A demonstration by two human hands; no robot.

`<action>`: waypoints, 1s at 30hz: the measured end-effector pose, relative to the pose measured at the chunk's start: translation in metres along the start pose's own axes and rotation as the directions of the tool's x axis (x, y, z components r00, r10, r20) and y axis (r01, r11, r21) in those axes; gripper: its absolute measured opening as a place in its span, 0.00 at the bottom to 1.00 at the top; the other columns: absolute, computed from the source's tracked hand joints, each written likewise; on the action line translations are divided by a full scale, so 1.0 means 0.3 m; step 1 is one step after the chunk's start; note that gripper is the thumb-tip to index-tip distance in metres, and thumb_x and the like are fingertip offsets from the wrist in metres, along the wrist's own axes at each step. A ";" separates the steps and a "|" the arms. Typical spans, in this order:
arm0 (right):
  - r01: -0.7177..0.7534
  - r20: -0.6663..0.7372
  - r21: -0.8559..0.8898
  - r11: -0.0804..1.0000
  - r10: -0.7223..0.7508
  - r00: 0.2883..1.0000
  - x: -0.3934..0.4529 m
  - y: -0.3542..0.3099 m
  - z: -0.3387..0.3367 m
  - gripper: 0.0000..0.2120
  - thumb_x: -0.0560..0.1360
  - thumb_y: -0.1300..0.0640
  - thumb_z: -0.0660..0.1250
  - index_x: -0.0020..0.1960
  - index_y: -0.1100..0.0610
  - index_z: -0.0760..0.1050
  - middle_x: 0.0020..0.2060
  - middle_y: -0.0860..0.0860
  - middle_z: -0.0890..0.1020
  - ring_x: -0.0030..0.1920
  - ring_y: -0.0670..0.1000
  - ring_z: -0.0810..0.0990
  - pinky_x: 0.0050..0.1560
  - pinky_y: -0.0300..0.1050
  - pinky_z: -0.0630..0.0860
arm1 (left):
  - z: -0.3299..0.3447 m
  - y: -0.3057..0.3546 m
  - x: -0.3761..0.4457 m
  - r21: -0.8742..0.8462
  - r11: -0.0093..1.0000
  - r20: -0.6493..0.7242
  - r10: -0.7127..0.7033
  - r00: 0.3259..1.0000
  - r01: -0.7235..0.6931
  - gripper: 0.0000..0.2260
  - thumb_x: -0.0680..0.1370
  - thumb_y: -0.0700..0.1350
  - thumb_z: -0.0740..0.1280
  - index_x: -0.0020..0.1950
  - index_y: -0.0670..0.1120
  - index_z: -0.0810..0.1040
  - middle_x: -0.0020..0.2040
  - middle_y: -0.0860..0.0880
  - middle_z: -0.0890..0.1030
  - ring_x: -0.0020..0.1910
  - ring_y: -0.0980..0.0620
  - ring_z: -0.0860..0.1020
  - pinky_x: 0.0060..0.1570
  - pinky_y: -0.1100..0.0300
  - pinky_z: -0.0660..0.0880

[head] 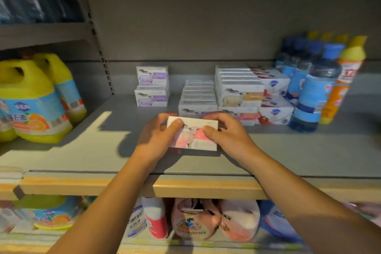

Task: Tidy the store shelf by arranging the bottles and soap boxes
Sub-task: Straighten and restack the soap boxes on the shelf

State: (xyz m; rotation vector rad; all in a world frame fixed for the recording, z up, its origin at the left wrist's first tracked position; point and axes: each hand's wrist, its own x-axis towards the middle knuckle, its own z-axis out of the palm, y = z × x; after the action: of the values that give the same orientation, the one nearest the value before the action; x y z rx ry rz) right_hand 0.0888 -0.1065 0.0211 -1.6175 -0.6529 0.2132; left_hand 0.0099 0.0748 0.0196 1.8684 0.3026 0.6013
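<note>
At the left of the frame stand yellow plastic detergent jugs [31, 99] with orange-fruit labels. In the centre, my left hand [158, 136] and right hand [226, 134] each hold an end of a white-and-pink cardboard soap box [193, 137], thumbs on its face, above the grey shelf [82, 150]. It looks light, stiff and crushable, so the short ends suit best. Behind it sit stacked white soap boxes [239, 90]; at right, blue-capped clear bottles [317, 88].
</note>
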 end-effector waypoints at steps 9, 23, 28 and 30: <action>0.076 0.181 -0.075 0.994 -0.061 0.982 -0.035 0.049 -0.013 0.38 0.66 0.59 0.76 0.68 0.35 0.64 0.59 0.49 0.80 0.51 0.47 0.83 0.43 0.50 0.84 | 0.005 -0.016 -0.033 -0.389 0.909 0.077 -0.132 0.988 0.151 0.09 0.80 0.47 0.65 0.52 0.44 0.81 0.49 0.38 0.84 0.40 0.41 0.83 0.29 0.54 0.79; -0.261 -0.027 0.021 0.965 0.261 0.965 0.007 0.020 -0.034 0.31 0.65 0.24 0.58 0.48 0.48 0.79 0.33 0.57 0.85 0.30 0.54 0.82 0.32 0.45 0.77 | -0.002 -0.033 -0.044 -0.167 0.985 0.107 0.064 0.992 -0.045 0.15 0.68 0.59 0.71 0.54 0.58 0.81 0.50 0.49 0.84 0.35 0.46 0.82 0.36 0.58 0.79; -0.250 -0.010 -0.003 0.968 0.250 0.968 0.010 0.019 -0.034 0.36 0.64 0.22 0.52 0.47 0.50 0.81 0.32 0.58 0.84 0.31 0.54 0.82 0.33 0.45 0.76 | 0.006 -0.023 -0.055 -0.138 0.989 0.077 0.061 0.995 -0.049 0.13 0.72 0.60 0.71 0.51 0.56 0.81 0.41 0.49 0.85 0.32 0.49 0.82 0.32 0.61 0.79; -0.259 -0.016 0.014 0.966 0.259 0.966 0.012 0.019 -0.035 0.35 0.64 0.23 0.54 0.46 0.50 0.81 0.33 0.58 0.84 0.31 0.54 0.81 0.33 0.46 0.76 | 0.008 -0.020 -0.054 -0.130 0.991 0.073 0.049 0.996 -0.039 0.12 0.71 0.59 0.69 0.51 0.56 0.80 0.40 0.50 0.85 0.30 0.50 0.81 0.30 0.62 0.78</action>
State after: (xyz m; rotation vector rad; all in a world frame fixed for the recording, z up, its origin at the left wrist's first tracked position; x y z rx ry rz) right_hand 0.0988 -0.1137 0.0182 -1.6892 -0.4235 0.3933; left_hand -0.0018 0.0673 0.0091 1.7727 0.1689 0.5652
